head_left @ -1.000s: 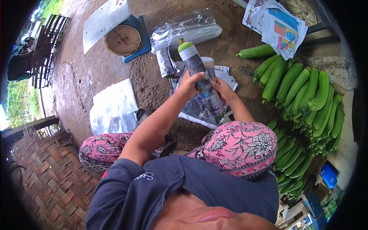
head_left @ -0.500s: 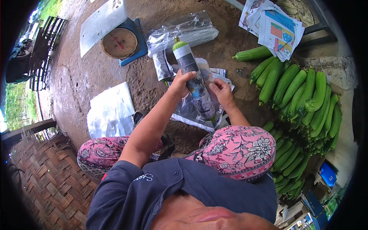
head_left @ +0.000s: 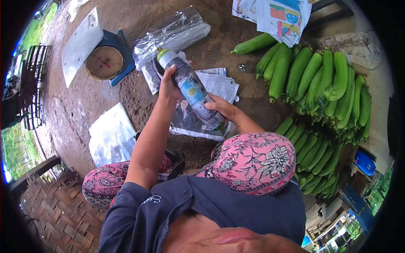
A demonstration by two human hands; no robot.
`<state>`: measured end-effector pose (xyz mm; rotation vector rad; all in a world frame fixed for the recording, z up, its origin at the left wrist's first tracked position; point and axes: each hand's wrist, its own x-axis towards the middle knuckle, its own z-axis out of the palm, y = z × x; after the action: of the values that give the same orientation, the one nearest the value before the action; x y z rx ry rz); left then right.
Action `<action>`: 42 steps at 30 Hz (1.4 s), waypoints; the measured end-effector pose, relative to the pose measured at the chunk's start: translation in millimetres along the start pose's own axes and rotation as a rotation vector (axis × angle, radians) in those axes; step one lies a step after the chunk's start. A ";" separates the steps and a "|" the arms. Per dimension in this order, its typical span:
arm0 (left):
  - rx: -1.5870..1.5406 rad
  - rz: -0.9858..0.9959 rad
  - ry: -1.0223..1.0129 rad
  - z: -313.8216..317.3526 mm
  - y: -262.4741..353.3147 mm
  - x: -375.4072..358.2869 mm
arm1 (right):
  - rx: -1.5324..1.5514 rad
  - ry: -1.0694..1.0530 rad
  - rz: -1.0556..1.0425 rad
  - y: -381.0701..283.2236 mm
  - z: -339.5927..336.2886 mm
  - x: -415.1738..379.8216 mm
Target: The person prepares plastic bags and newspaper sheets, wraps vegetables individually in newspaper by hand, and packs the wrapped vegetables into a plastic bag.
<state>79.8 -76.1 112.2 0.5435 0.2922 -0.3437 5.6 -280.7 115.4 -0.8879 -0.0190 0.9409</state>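
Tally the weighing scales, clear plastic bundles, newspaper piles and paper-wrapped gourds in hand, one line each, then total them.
Weighing scale: 1
Clear plastic bundle: 1
Newspaper piles: 2, one under the hands, one at the top
Wrapped gourd, held by left hand and right hand: 1
Total: 5

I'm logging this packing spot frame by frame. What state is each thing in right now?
Gourd wrapped in newspaper: held tilted, green tip showing at the top.
Left hand: gripping the upper end of the wrapped gourd.
Right hand: supporting its lower end.
Newspaper sheets: lying flat on the ground.
Unwrapped gourds: piled bare.
Weighing scale: nothing on its dial face.
Plastic bags: lying in a bundle.
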 end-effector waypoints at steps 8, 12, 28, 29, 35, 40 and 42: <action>0.138 0.117 0.089 7.5 10.4 15.8 | -0.185 0.074 -0.011 6.8 0.9 1.9; 0.146 0.084 0.162 6.1 14.0 12.6 | 0.218 -0.214 0.148 -1.2 4.0 -5.2; 0.460 0.415 0.496 28.4 -3.0 42.9 | -0.558 0.273 0.061 -54.0 3.3 25.2; 0.444 0.402 0.500 27.9 -3.8 45.2 | -0.632 0.340 0.114 -56.4 2.5 28.0; 0.448 0.286 0.550 -5.8 -3.3 50.4 | -0.687 0.338 0.401 -63.2 -9.1 58.7; 0.590 0.054 0.664 -55.5 17.6 61.3 | -0.519 0.363 0.544 -43.6 16.6 95.8; 0.888 -0.111 0.716 -70.0 31.6 54.8 | -0.463 0.394 0.538 -30.2 19.6 102.3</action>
<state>129.1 -25.6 49.6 1.5344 0.8768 -0.3692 82.1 -203.9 112.7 -1.5439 0.3689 1.2671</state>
